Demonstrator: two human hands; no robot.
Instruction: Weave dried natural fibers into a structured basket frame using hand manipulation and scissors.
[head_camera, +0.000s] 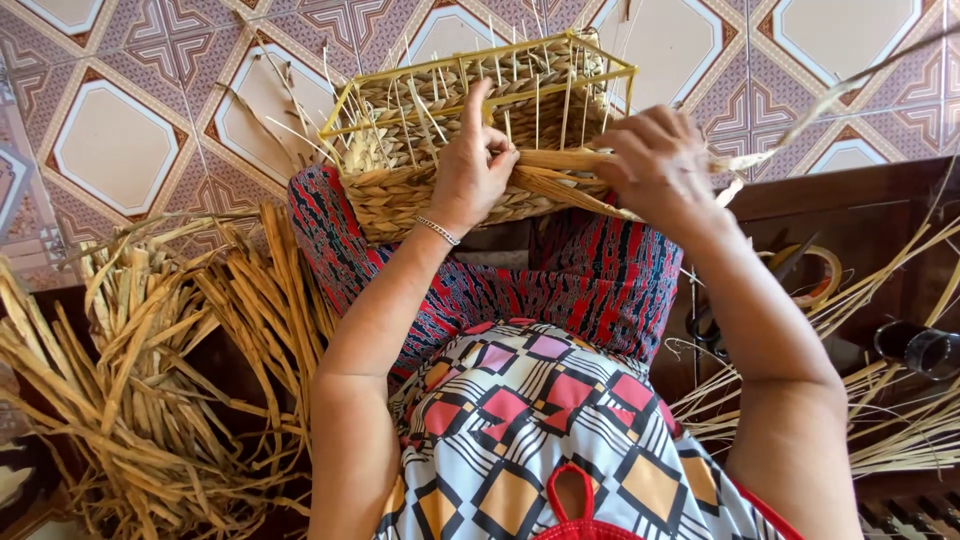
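Hands (570, 165) on half-woven basket (470, 120)

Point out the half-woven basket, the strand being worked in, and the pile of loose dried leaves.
basket (420, 200): head view, woven front wall.
strand (560, 160): head view, stretch between both hands.
pile of dried leaves (130, 380): head view, middle of heap.
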